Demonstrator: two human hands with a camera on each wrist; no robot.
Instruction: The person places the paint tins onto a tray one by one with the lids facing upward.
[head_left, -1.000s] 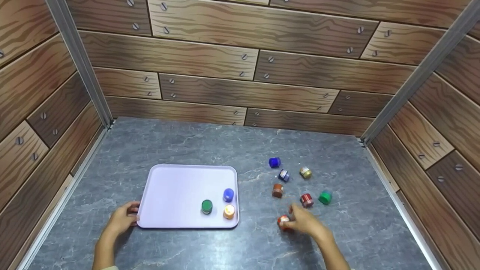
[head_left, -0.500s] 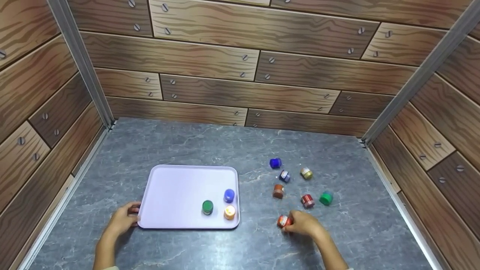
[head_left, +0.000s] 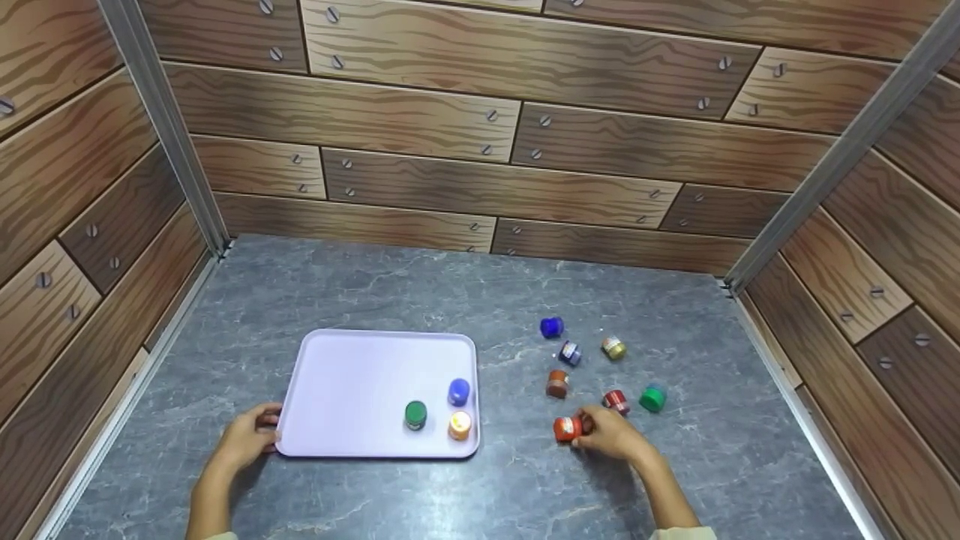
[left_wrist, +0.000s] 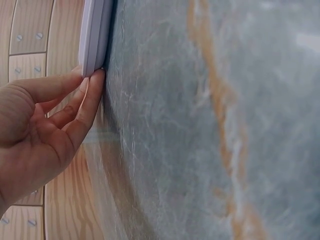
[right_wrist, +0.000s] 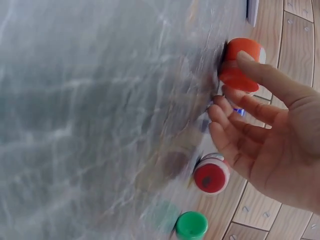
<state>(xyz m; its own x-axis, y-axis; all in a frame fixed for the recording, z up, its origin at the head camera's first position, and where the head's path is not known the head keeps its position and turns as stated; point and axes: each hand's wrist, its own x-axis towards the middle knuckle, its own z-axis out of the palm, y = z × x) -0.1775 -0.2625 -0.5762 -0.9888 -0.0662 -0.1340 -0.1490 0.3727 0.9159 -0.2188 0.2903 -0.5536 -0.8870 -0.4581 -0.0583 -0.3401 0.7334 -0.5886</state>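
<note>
My left hand [head_left: 244, 439] pinches the near left corner of the lilac tray [head_left: 352, 390]; in the left wrist view the thumb lies over the tray rim [left_wrist: 95, 37] and the fingers under it. My right hand [head_left: 611, 433] pinches a small orange-red paint jar [head_left: 568, 429] lying on its side, right of the tray. Thumb and index finger are at its lid end in the right wrist view, the other fingers bent loosely below. On the tray's right side stand a dark green jar [head_left: 415, 415], a blue jar [head_left: 459, 391] and an orange jar [head_left: 460, 426].
Beyond my right hand lie more paint jars: dark red [head_left: 616, 402], green [head_left: 653, 398], brown [head_left: 557, 383], dark blue [head_left: 570, 353], bright blue [head_left: 552, 327] and gold [head_left: 613, 347]. Wood-patterned walls [head_left: 420, 165] enclose the grey marbled table [head_left: 375, 281] at the back and sides.
My right hand has closed its grip on the orange-red jar's lid end and shifted it slightly away from me, turning it a little. My left hand stays at the tray corner.
</note>
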